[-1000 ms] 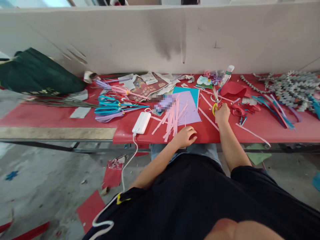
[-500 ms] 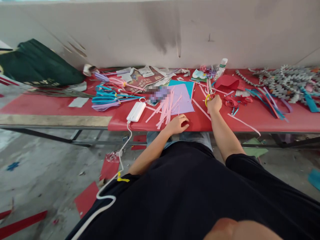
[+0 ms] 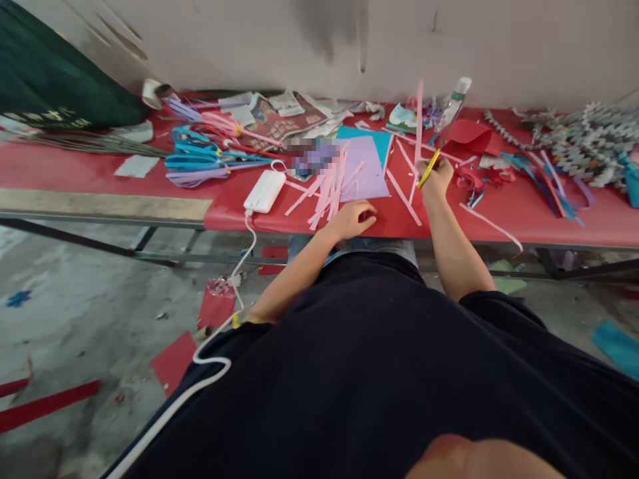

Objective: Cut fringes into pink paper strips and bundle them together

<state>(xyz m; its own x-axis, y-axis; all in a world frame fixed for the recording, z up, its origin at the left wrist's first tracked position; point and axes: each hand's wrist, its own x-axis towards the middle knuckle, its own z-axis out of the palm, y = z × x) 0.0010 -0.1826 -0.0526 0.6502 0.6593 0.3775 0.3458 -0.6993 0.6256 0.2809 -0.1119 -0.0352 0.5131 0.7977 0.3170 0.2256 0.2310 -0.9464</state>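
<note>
My right hand (image 3: pixel 437 177) is closed round scissors with a yellow handle (image 3: pixel 429 167); their blades are hard to make out. A long pink paper strip (image 3: pixel 419 126) stands up from its fingertips. My left hand (image 3: pixel 355 219) rests at the table's front edge, loosely curled, with a gap between thumb and fingers and nothing in it. Just beyond it lie a pile of pink paper strips (image 3: pixel 329 193) and a purple paper sheet (image 3: pixel 367 169), which partly covers a blue sheet (image 3: pixel 382 143). More pink strips (image 3: pixel 403 196) lie between my hands.
A white power bank (image 3: pixel 265 191) with a cable sits left on the red table (image 3: pixel 229 216). Behind it are bundled blue strips (image 3: pixel 194 150). At right are a clear bottle (image 3: pixel 454 103), red paper (image 3: pixel 466 136) and a grey zigzag garland (image 3: pixel 574 140). A dark green bag (image 3: pixel 54 80) stands far left.
My right hand has turned and lifted, tilting the scissors, and a pink strip now rises upright from its fingers. My left hand stays by the table edge. The camera view has shifted.
</note>
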